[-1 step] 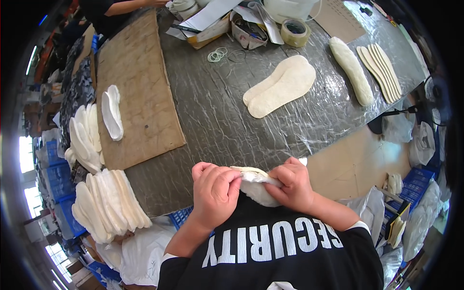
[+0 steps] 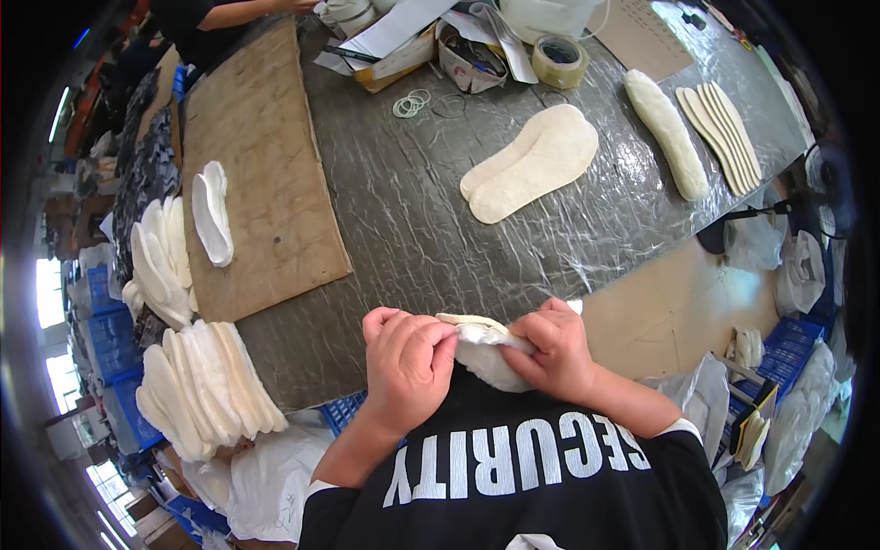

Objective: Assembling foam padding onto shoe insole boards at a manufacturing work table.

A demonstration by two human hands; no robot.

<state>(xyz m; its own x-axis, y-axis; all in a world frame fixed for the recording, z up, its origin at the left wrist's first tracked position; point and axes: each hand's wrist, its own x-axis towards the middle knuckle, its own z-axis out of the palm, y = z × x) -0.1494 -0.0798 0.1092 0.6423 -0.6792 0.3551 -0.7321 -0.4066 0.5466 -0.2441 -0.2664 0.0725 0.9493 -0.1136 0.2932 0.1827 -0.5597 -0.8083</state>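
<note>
Close to my body, at the table's near edge, a fluffy white insole (image 2: 490, 362) with a cream edge is pinched between both hands. My left hand (image 2: 408, 362) is closed on its left end, thumb against the curled fingers. On the right end, my right hand (image 2: 555, 353) grips with thumb and bent fingers. The insole looks bent or bunched, and its ends are hidden by my fingers. Beyond my hands, a pair of cream insoles (image 2: 536, 165) lies overlapping on the dark plastic-covered table (image 2: 403, 229).
At left, a brown board (image 2: 266, 174) bears white insoles (image 2: 213, 215); insole stacks (image 2: 206, 390) stand beside it. Far right lie a thick fleecy insole bundle (image 2: 666, 136) and several fanned insoles (image 2: 720, 137). Tape (image 2: 560, 62), rubber bands (image 2: 412, 104) and a bucket sit at the back. Another person's arm (image 2: 247, 12) shows far left.
</note>
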